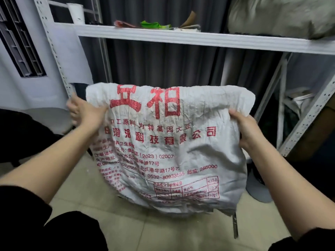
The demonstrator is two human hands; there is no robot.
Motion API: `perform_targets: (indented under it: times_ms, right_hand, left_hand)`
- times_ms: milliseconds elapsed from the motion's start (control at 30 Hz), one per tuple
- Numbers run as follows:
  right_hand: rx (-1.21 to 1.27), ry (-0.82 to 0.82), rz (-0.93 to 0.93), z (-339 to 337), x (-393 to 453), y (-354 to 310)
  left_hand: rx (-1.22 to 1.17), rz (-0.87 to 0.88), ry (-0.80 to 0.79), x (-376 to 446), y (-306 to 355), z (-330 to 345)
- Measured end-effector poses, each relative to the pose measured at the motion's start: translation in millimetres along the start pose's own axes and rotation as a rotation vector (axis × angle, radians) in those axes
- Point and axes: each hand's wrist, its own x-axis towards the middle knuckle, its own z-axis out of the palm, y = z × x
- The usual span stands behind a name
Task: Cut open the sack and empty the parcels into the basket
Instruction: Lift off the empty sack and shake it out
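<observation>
Sack point(168, 142) (white, red print) hangs between us; our left hand point(87, 113) and right hand point(244, 127) grip its sides.

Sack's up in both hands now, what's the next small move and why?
Probably keep both grips and shake the sack gently. The left hand and right hand hold its upper corners; its lower end hangs low, and no parcels or basket show.

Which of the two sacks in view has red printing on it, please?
The white woven sack held between the left hand and right hand; the grey sack on the shelf shows no print.
</observation>
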Motion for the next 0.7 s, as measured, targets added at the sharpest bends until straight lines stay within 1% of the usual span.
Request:
perform_targets:
  times_ms: [33,67,100,133,167,200,233,267,300,400,467,500,567,600,633,667,700]
  right_hand:
    - [0.009,0.035,-0.030,11.7,-3.4,-0.2]
    - [0.017,0.062,-0.061,24.9,-6.9,-0.2]
    - [0.014,0.083,-0.098,38.1,-9.9,-0.4]
    - [0.006,0.098,-0.132,52.1,-11.4,1.2]
    - [-0.007,0.101,-0.165,66.4,-15.2,1.6]
    - [-0.039,0.098,-0.193,83.3,-18.8,4.0]
    - [-0.078,0.075,-0.228,99.0,-25.6,5.7]
    - [-0.135,0.038,-0.272,116.7,-33.3,10.1]
    - [-0.184,-0.024,-0.311,133.3,-42.4,15.5]
    - [-0.276,-0.349,-0.359,167.0,-77.0,33.6]
    - [-0.389,-0.599,-0.361,171.5,-89.1,47.6]
    - [-0.484,-0.704,-0.372,170.5,-92.1,54.9]
    - [-0.666,-0.827,-0.381,167.3,-93.8,64.3]
    - [-0.679,-0.872,-0.356,166.3,-93.0,67.5]
    - [-0.621,-0.922,-0.309,164.4,-94.1,67.7]
    - [-0.533,-0.926,-0.267,161.1,-94.6,66.8]
    - [-0.435,-0.863,-0.235,156.6,-93.1,65.5]
  left_hand:
    - [-0.024,0.083,0.033,-23.3,11.9,0.2]
    - [-0.077,0.183,-0.022,-48.5,23.6,-0.6]
    - [-0.136,0.276,-0.159,-74.1,33.2,-2.0]
    - [-0.181,0.330,-0.371,-98.8,41.1,-4.6]
    - [-0.202,0.326,-0.621,-121.2,49.0,-7.6]
    - [-0.204,0.266,-0.847,-138.5,55.5,-9.5]
    - [-0.203,0.188,-0.994,-150.5,58.7,-8.5]
    - [-0.234,0.123,-1.047,-157.7,61.3,-5.5]
    - [-0.294,0.077,-1.008,-160.0,63.9,-1.6]
    - [-0.525,-0.009,-0.723,-142.3,59.2,8.5]
    - [-0.582,-0.026,-0.576,-121.7,47.1,8.0]
    - [-0.594,-0.023,-0.547,-111.2,39.6,7.8]
    - [-0.588,-0.044,-0.507,-97.2,25.8,3.9]
    - [-0.551,-0.039,-0.459,-91.9,20.0,1.7]
    - [-0.498,-0.006,-0.406,-86.0,13.8,-0.9]
    - [-0.445,0.047,-0.373,-83.4,10.6,-6.8]
    - [-0.394,0.110,-0.361,-79.5,7.5,-12.1]
